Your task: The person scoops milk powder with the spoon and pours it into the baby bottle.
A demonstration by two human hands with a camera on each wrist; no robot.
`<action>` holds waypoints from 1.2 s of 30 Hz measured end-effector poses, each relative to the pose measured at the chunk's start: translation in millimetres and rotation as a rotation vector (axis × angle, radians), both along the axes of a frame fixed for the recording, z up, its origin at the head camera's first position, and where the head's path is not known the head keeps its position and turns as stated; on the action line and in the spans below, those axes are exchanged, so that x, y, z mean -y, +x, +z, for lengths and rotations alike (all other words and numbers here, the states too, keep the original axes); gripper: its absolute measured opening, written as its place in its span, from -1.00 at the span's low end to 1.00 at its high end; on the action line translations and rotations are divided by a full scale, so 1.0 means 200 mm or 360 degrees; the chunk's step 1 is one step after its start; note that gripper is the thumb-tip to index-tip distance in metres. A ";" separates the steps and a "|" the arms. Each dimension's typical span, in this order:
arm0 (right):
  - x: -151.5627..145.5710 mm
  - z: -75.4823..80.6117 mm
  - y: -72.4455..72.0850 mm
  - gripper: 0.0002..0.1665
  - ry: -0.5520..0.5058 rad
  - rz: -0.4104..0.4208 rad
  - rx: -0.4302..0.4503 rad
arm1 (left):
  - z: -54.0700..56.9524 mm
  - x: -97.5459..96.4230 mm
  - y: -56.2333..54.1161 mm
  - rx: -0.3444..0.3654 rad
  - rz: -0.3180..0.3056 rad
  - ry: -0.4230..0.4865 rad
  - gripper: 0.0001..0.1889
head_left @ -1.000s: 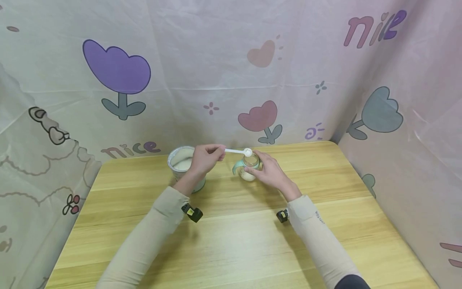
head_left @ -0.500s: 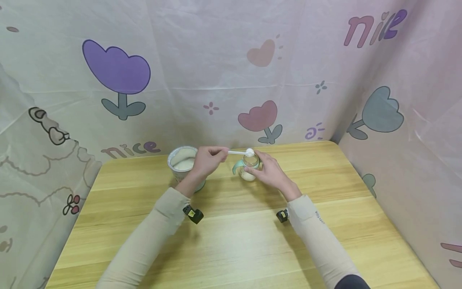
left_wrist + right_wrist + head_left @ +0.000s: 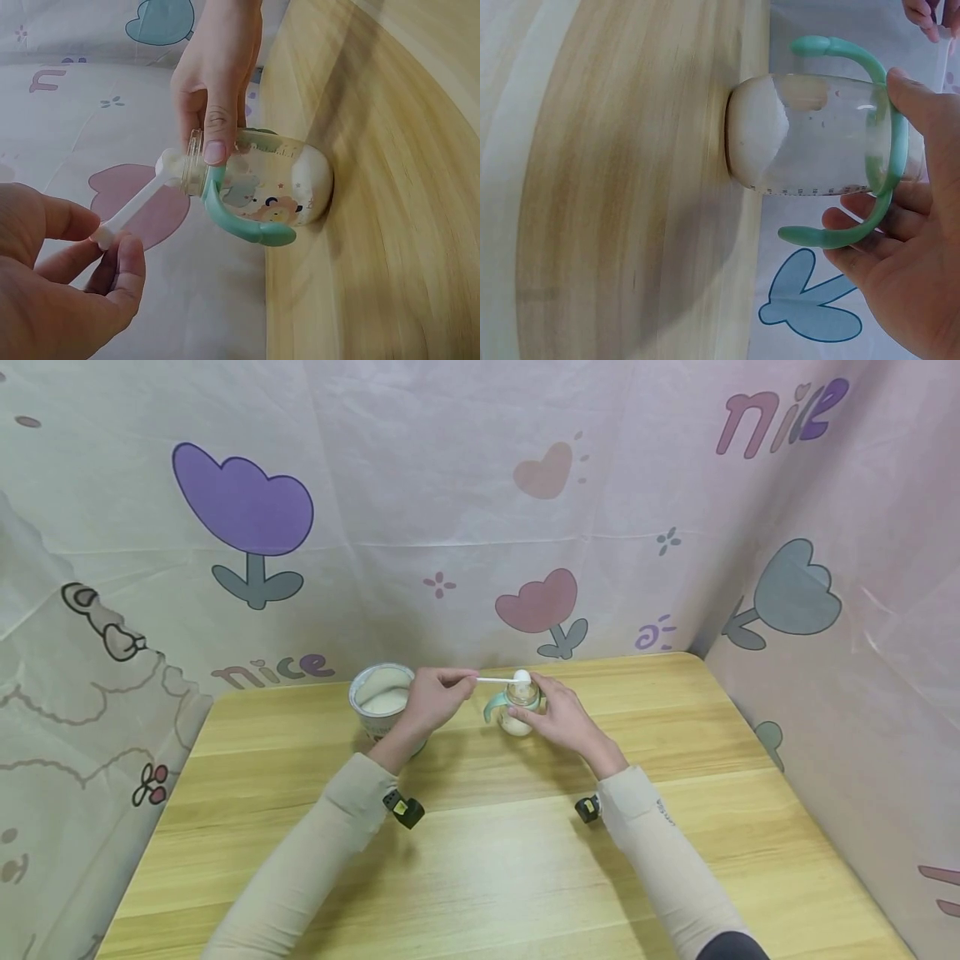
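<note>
My left hand (image 3: 437,700) pinches the end of a white scoop's handle (image 3: 135,204). The scoop's bowl (image 3: 522,678) is tipped over right at the mouth of a clear baby bottle (image 3: 262,180). My right hand (image 3: 561,717) grips that bottle around its neck, thumb on the near side, fingers behind. The bottle stands upright on the table, with a green two-handled ring (image 3: 892,150) about its neck. White powder (image 3: 756,131) lies in its bottom. Left of the bottle, partly behind my left forearm, stands an open can (image 3: 367,714) with white powder inside and its foil seal peeled up.
The wooden table (image 3: 495,860) ends at the back against a printed cloth curtain (image 3: 405,493), which also closes off both sides. Small black cameras (image 3: 405,808) sit at my wrists.
My left hand has shifted slightly right, turning the scoop from level, heaped with powder, to tipped over the bottle mouth. My right hand and the bottle have stayed in place.
</note>
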State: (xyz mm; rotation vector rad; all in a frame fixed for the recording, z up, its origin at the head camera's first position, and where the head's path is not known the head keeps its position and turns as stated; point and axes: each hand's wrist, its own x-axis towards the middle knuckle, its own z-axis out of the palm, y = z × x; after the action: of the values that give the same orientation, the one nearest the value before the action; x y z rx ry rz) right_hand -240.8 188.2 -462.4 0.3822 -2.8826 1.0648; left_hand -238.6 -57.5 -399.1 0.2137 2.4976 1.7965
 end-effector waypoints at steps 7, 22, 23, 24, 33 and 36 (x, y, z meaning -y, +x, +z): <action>0.00 0.00 0.00 0.04 -0.0003 -0.0002 0.0003 | -0.01 0.00 0.00 -0.0027 0.0000 -0.0033 -0.73; 0.00 -0.01 0.00 0.00 -0.0021 0.0014 0.0002 | -0.03 0.01 0.00 -0.0172 -0.0052 -0.0135 -0.75; 0.00 -0.01 0.00 0.00 -0.0022 0.0016 0.0000 | -0.03 0.01 0.00 -0.0183 -0.0056 -0.0136 -0.76; 0.00 -0.01 0.00 -0.01 -0.0024 0.0016 -0.0001 | -0.04 0.01 0.00 -0.0193 -0.0060 -0.0139 -0.76; 0.00 0.00 0.01 0.00 -0.0018 0.0020 0.0000 | -0.04 0.02 0.01 -0.0189 -0.0064 -0.0147 -0.76; 0.00 0.00 0.01 0.00 -0.0012 0.0016 0.0003 | -0.04 0.02 0.01 -0.0183 -0.0050 -0.0166 -0.76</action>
State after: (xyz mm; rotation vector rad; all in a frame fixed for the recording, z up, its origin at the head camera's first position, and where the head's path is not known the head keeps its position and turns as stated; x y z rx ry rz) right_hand -239.7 188.6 -462.7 0.3957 -2.8801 1.0780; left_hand -236.2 -61.7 -406.2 0.3585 2.6410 1.6824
